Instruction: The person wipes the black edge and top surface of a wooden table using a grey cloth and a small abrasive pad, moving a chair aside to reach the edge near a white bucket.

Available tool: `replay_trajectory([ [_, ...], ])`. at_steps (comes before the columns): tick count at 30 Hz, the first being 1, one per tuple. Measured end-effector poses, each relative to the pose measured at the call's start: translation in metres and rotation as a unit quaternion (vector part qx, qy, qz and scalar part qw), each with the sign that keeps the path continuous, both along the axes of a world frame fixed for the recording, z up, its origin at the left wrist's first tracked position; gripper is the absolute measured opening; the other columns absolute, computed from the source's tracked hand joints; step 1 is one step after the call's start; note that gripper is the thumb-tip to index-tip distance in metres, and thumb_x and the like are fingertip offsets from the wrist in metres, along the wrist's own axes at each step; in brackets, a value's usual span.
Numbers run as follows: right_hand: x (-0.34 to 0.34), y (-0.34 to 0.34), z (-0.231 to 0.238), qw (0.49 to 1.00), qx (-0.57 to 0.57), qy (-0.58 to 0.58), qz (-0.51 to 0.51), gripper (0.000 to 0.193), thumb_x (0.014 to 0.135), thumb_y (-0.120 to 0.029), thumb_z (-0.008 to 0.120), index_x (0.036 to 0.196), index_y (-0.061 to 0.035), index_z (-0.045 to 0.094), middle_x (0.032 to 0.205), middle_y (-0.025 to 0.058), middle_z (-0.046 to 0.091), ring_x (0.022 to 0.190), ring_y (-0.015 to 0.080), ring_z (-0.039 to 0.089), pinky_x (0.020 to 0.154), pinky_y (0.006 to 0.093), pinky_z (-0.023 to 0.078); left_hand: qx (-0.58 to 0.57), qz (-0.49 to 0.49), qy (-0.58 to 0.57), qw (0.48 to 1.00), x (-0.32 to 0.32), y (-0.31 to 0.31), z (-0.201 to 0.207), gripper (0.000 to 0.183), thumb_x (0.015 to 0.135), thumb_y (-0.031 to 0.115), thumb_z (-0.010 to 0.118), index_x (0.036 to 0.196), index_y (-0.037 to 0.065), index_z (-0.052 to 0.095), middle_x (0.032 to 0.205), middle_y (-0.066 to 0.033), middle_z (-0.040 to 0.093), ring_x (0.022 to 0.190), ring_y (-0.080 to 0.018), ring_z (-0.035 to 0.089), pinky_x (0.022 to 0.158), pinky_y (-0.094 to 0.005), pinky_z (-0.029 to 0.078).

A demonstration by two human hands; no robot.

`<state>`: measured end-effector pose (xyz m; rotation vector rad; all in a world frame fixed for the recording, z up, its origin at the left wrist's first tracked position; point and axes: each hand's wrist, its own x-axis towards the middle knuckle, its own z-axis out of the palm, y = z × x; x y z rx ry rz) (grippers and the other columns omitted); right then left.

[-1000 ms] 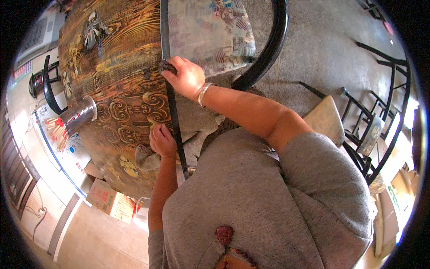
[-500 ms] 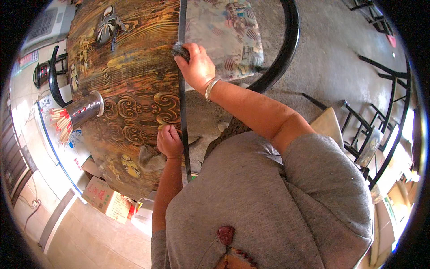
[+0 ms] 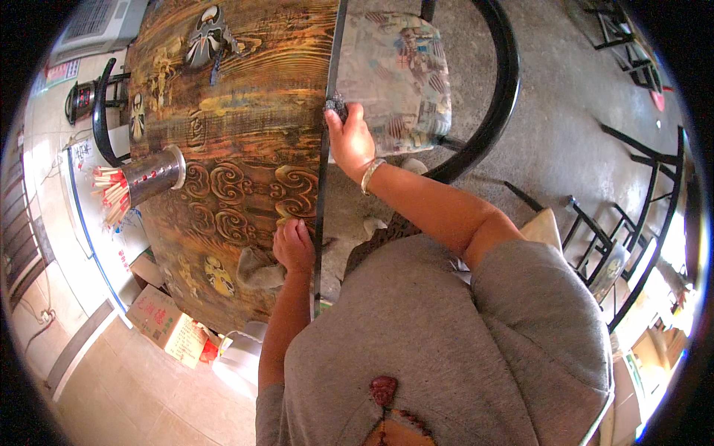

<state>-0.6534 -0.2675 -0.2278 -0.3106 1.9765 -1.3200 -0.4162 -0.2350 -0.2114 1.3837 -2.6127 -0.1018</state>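
Note:
My right hand (image 3: 352,145), with a bracelet at the wrist, is closed round a dark grey scourer (image 3: 336,106), which looks like wire wool. It presses against the dark edge strip (image 3: 322,178) of a brown wooden table (image 3: 260,89) with carved swirls. Nearer to me, my left hand (image 3: 294,247) rests on the tabletop by that same edge, fingers curled in. Whatever they may hold is hidden. A crumpled grey cloth (image 3: 260,269) lies just left of the left hand.
A tall metal holder (image 3: 155,177) with red-ended chopsticks stands on the table's left side. Right of the edge is a black-framed chair (image 3: 508,74) with a patterned seat (image 3: 401,82). A cardboard box (image 3: 160,316) and a white bucket (image 3: 242,353) sit at lower left.
The whole view has shifted, so the table appears further right and lower. The scourer has moved from the top of the edge to its outer side, slightly nearer to me. My left hand stays by the edge.

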Motion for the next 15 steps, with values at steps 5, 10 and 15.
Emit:
replay_trajectory([
  [5, -0.049, -0.031, 0.002, 0.999, 0.026, 0.029, -0.026, 0.037, 0.088, -0.035, 0.044, 0.101, -0.0012, 0.039, 0.089, 0.027, 0.058, 0.086, 0.0452, 0.054, 0.074, 0.0494, 0.042, -0.039, -0.031, 0.012, 0.999, -0.001, -0.001, -0.002, 0.015, 0.086, 0.023, 0.05, 0.086, 0.008, 0.055, 0.074, -0.009, 0.054, 0.067, -0.0298, 0.052, 0.059, -0.0404, 0.042],
  [10, -0.022, -0.003, -0.013, 0.995, -0.022, 0.082, 0.057, 0.036, 0.087, -0.033, 0.046, 0.103, -0.0015, 0.04, 0.091, 0.0261, 0.057, 0.084, 0.0444, 0.054, 0.074, 0.048, 0.043, -0.022, -0.02, -0.02, 0.999, 0.001, 0.0, -0.005, 0.014, 0.085, 0.021, 0.052, 0.085, 0.008, 0.054, 0.075, -0.0094, 0.053, 0.068, -0.0306, 0.052, 0.059, -0.041, 0.042],
  [15, -0.029, -0.004, -0.006, 0.996, -0.032, 0.073, 0.04, 0.035, 0.087, -0.032, 0.046, 0.103, -0.0025, 0.04, 0.092, 0.0258, 0.057, 0.085, 0.0434, 0.054, 0.074, 0.048, 0.042, -0.048, -0.035, 0.009, 0.998, 0.001, 0.001, -0.006, 0.013, 0.084, 0.02, 0.053, 0.085, 0.007, 0.053, 0.075, -0.0101, 0.053, 0.068, -0.0307, 0.052, 0.057, -0.0411, 0.041],
])
